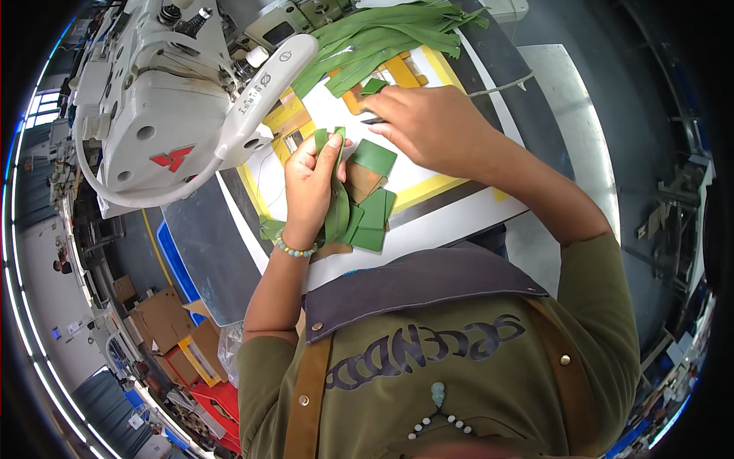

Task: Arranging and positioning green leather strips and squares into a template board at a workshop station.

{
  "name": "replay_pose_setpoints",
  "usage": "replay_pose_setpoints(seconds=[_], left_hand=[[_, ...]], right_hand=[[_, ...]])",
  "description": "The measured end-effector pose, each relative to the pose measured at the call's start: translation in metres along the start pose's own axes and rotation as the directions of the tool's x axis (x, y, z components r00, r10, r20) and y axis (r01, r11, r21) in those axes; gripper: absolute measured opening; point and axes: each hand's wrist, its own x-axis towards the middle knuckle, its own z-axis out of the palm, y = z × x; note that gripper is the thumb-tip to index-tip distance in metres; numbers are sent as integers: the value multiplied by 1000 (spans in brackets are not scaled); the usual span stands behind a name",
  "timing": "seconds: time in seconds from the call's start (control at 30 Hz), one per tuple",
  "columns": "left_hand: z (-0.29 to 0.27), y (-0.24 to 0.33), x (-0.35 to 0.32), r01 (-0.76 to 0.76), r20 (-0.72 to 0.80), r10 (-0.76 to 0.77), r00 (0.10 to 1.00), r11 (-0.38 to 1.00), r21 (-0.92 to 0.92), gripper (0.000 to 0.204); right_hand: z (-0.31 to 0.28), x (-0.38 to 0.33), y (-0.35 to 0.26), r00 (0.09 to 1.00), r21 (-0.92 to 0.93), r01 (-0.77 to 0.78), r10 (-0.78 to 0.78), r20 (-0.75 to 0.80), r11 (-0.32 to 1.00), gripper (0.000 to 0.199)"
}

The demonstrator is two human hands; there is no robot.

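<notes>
My left hand (308, 187), with a beaded bracelet at the wrist, pinches a long green strip (338, 210) between thumb and fingers. The strip's end sticks up past the thumb and the rest hangs down over the work surface. To the right, my right hand (443, 130) is closed, its fingertips curled toward a small dark thing too hidden to name. Close to its index finger is a small green piece (373, 86). Between and below the hands lie flat green rectangular pieces (374, 157), some overlapping, with a brown underside showing.
A white sewing machine (153, 115) stands at the left, its arm reaching near my left hand. Many green strips (390, 34) are heaped at the far side. Under the pieces lies a white board with yellow tape (432, 195). Cardboard boxes (164, 321) stand at the lower left.
</notes>
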Motion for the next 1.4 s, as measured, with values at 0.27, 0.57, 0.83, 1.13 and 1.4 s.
replay_pose_setpoints(seconds=[0.27, 0.57, 0.83, 1.13, 1.4], left_hand=[[2, -3, -4, 24, 46, -21, 999, 998, -66, 25], [1, -5, -4, 14, 53, -11, 999, 998, -53, 26], [0, 0, -2, 13, 43, -10, 999, 998, -56, 25], [-2, 12, -13, 49, 11, -49, 999, 999, -13, 24], [-12, 62, -35, -46, 50, 42, 998, 995, 88, 22]], right_hand=[[30, 2, -10, 994, -283, 99, -106, -10, 954, 12], [38, 4, -9, 995, -258, 101, -100, 19, 961, 12], [11, 13, 26, 995, -144, -99, 95, -34, 985, 28], [29, 8, 46, 998, 133, -54, 48, 42, 990, 26], [5, 16, 68, 998, 316, -59, 47, 44, 947, 36]])
